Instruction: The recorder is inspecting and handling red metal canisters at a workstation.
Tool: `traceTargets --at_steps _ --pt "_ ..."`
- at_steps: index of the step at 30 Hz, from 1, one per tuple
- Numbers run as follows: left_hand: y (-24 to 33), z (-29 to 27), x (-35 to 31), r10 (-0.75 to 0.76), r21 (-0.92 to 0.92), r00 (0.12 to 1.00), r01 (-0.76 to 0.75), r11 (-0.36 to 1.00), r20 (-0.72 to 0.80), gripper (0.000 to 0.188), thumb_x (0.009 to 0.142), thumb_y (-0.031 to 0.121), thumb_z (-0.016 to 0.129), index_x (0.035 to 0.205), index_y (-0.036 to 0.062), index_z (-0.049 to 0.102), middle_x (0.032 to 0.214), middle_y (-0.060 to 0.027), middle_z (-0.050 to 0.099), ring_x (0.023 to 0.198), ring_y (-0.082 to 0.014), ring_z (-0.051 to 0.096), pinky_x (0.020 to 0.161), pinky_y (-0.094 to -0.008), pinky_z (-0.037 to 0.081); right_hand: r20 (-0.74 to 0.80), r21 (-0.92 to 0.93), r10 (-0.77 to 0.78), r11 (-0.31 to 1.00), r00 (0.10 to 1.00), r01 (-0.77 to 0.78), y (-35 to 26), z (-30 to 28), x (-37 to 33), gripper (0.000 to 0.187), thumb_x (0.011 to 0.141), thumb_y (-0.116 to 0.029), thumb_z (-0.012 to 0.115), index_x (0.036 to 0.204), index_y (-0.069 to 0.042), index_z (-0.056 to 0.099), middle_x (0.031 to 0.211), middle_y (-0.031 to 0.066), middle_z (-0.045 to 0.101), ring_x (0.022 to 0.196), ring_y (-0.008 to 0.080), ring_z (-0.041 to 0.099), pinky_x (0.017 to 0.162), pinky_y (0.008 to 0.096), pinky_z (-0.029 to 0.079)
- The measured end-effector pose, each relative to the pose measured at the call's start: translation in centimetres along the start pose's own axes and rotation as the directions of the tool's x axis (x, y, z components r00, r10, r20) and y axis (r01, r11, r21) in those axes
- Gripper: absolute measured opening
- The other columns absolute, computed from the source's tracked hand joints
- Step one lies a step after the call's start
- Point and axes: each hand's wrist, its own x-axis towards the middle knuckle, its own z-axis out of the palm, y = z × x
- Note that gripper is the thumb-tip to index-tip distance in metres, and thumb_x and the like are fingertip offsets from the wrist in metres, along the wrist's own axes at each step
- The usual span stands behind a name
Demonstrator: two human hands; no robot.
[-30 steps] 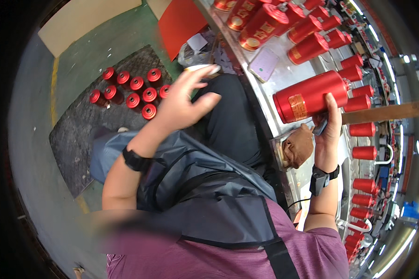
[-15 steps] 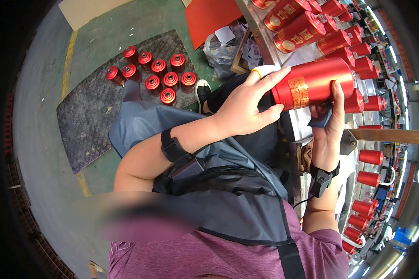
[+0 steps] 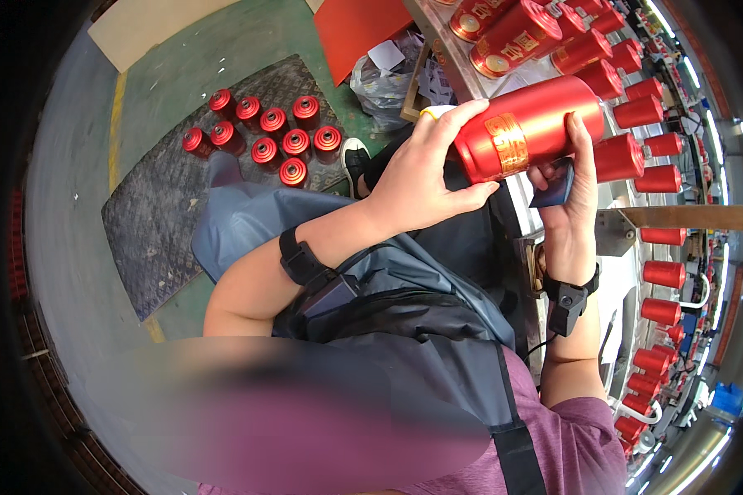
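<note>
The surface [image 3: 510, 88] is on the right; by its left edge, the red can [image 3: 553, 115] tilts. The left hand [image 3: 421, 172], half open, is at its left end; I can't tell if it grips. The right hand [image 3: 582, 196] curls around the can and a blue piece [image 3: 556, 188]. A loose hold might drop the can.

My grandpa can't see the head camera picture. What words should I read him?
A person's right hand holds a big red bottle with gold markings, the left hand open at one end. More bottles stand on a dark mat at left and a bench at right.
</note>
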Motion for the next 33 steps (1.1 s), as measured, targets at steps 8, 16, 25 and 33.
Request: traceTargets --at_steps 8,16,25,33 --pt "0.1 0.2 -0.5 -0.157 -0.720 0.933 0.350 0.599 0.323 0.070 0.092 0.017 0.063 0.147 0.0017 0.022 0.141 -0.0132 0.040 0.133 -0.0219 0.041 0.110 -0.0387 0.035 0.252 0.025 0.062 0.997 0.966 -0.071 0.0 -4.3 0.5 0.031 0.092 -0.037 0.064 0.103 -0.009 0.058 0.079 0.0023 0.061 0.046 0.0078 0.045 0.040 0.0209 0.033" --pt "-4.7 0.1 -1.8 -0.237 -0.263 0.723 0.506 0.822 0.649 0.048 0.102 0.028 0.051 0.142 0.0041 0.043 0.116 -0.0138 0.066 0.103 -0.0199 0.065 0.092 -0.0327 0.052 0.098 -0.400 -0.174 0.894 0.980 0.199 -1.9 -11.2 1.3 0.032 0.081 -0.029 0.076 0.096 -0.008 0.058 0.073 0.0002 0.059 0.050 0.0060 0.048 0.042 0.0197 0.035" --pt "-7.6 -5.4 -4.5 -0.481 0.280 0.605 0.400 0.873 0.635 0.047 0.094 0.040 0.059 0.116 -0.0001 0.065 0.106 -0.0159 0.070 0.095 -0.0257 0.068 0.084 -0.0346 0.052 0.064 -0.624 -0.393 0.702 0.917 0.344 -2.2 -20.8 6.3 0.061 0.080 -0.014 0.079 0.132 -0.001 0.048 0.121 0.0107 0.058 0.104 0.0189 0.057 0.091 0.0321 0.047" --pt "-6.9 -7.6 -10.6 -0.661 0.608 0.245 0.262 0.749 0.709 0.056 0.089 0.056 0.056 0.092 0.0025 0.071 0.090 -0.0179 0.069 0.088 -0.0352 0.065 0.077 -0.0454 0.050 0.209 -0.819 -0.266 0.478 0.941 0.317 -5.7 -20.8 4.2 0.042 0.085 -0.021 0.076 0.119 -0.006 0.057 0.090 -0.0019 0.064 0.064 0.0027 0.050 0.053 0.0182 0.037"
